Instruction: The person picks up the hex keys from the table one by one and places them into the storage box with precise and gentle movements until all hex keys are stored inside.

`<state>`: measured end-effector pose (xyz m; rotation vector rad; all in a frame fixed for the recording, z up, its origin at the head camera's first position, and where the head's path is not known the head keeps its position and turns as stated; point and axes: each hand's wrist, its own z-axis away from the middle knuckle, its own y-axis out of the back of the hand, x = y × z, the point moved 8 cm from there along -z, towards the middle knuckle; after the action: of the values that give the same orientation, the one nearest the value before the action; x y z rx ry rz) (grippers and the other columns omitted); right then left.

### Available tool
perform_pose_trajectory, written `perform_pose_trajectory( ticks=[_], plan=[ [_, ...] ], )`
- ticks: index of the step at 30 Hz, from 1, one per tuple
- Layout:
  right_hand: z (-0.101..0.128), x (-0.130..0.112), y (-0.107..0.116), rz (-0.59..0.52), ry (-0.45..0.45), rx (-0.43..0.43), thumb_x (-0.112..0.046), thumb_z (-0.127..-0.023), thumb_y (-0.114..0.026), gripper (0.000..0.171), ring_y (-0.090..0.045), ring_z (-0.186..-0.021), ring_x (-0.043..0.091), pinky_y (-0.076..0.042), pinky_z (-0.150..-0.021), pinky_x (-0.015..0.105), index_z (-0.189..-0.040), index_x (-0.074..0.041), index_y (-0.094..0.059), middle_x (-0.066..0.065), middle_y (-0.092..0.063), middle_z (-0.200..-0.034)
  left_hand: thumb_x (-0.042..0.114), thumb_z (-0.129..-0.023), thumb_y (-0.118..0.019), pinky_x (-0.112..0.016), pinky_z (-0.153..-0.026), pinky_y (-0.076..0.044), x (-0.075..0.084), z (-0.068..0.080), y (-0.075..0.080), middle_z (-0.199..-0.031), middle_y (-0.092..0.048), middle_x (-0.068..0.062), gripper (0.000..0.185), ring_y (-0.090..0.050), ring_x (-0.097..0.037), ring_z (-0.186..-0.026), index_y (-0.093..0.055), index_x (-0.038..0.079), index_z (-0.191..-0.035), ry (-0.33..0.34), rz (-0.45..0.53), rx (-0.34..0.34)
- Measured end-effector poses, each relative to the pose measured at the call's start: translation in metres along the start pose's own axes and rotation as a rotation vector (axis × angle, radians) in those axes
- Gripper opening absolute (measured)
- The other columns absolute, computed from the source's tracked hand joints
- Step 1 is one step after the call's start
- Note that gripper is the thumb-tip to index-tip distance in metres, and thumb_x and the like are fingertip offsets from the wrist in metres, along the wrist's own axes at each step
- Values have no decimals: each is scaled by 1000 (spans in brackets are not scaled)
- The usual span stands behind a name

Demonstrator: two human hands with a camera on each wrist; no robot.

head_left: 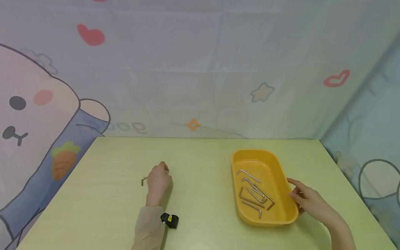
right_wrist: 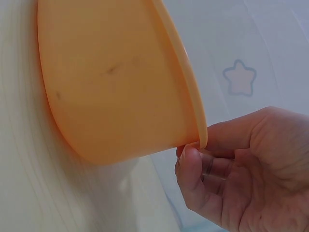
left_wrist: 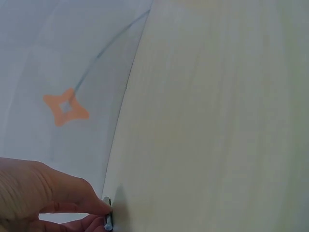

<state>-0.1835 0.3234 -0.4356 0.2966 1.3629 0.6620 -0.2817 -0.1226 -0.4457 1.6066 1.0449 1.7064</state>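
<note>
My left hand (head_left: 158,181) is at the left-middle of the table and pinches a hex key. The bent end of this hex key (head_left: 143,180) sticks out to the left of the hand, and a bit of metal shows on its right side. In the left wrist view, thumb and fingers hold the metal hex key (left_wrist: 107,214) just by the tabletop; most of it is hidden. On the right, a yellow tray (head_left: 282,180) holds several L-shaped hex keys (head_left: 252,201). My right hand (head_left: 314,203) pinches the tray's right rim, as the right wrist view also shows.
A pale yellow-green table (head_left: 200,194) lies under everything. Behind it hangs a printed cloth (head_left: 200,69), which also runs down the left and right sides. A small black device (head_left: 170,220) is worn at the left sleeve cuff.
</note>
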Motion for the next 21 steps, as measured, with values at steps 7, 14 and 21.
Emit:
perform_pose_trajectory(
  ticks=[7,14,21],
  plan=[
    [1,0,0,1,-4,-4,-10,-100,-46,54,-56,-66,11,-54,-57,30,-148,5,-24,15,-50,-95,-1,-78,-58,-31,-49,-39,0,0,-1,-83,-64,-18,17,-55,-27,-63,-60,-1,-96,15,-9,-3],
    [2,-1,0,-1,-2,-2,-8,-100,-45,54,-56,-65,12,-54,-57,30,-147,5,-25,15,-50,-95,-2,-77,-57,-30,-48,-39,2,2,0,-82,-67,-18,15,-53,-24,-60,-63,-2,-91,6,2,5],
    [1,-1,-1,-6,-4,-3,-10,-100,-46,54,-56,-66,12,-54,-57,30,-147,5,-25,15,-50,-95,-1,-78,-58,-30,-49,-42,4,2,3,-84,-68,-18,17,-56,-24,-61,-66,-3,-92,-3,-3,17]
  ],
)
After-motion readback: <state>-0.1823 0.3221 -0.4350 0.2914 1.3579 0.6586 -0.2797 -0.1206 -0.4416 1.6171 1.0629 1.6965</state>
